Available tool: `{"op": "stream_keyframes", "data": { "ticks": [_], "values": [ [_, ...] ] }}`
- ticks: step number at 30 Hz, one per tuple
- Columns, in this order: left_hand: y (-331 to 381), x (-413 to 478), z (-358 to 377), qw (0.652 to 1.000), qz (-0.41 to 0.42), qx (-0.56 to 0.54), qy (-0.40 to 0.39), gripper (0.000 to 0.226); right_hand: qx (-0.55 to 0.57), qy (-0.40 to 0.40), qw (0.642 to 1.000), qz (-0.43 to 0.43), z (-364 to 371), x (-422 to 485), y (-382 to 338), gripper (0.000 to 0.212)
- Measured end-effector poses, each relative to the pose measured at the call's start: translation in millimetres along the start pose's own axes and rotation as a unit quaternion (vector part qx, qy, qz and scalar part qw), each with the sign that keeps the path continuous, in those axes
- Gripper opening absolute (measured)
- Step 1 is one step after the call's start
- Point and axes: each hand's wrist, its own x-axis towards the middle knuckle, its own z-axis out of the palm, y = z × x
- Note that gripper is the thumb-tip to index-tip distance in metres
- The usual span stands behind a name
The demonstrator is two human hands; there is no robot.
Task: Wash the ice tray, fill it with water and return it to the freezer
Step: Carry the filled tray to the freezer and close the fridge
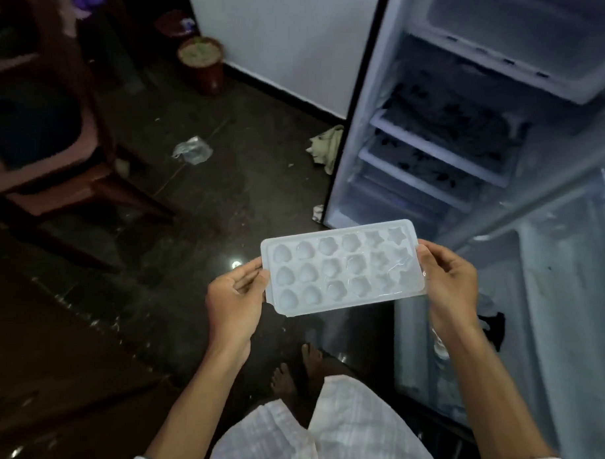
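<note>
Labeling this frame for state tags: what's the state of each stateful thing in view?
ice tray: held level at both short ends, cavities up, looks filled
left hand: gripping the tray's left end
right hand: gripping the tray's right end
fridge: open, shelves exposed
fridge door: swung open at right
cloth: crumpled on the floor by the fridge

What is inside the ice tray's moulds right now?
The ice tray, held level by the left hand and right hand, shows heart, flower and star moulds. They look pale and glossy; water, ice or empty cannot be told.
</note>
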Motion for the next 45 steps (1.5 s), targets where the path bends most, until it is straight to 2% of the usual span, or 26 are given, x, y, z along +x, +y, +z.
{"op": "stream_keyframes", "data": {
  "ticks": [13,22,35,45],
  "values": [
    [62.4,73.3,136.1,0.990,0.049,0.048,-0.126,0.022,0.108,0.140,0.984,0.028,-48.4,74.6,-22.1,0.013],
    [119.4,133.1,210.4,0.980,0.092,0.069,-0.160,0.018,0.141,0.165,0.976,0.038,-52.1,148.1,-54.1,0.015],
    [189.7,224.9,305.9,0.968,0.151,0.039,-0.197,0.009,0.178,0.218,0.959,-0.011,-31.7,264.1,-103.9,0.014],
    [231.8,265.3,369.1,0.948,0.225,0.033,-0.223,0.014,0.196,0.258,0.945,-0.038,-26.5,325.9,-134.8,0.011]
  ]
}}
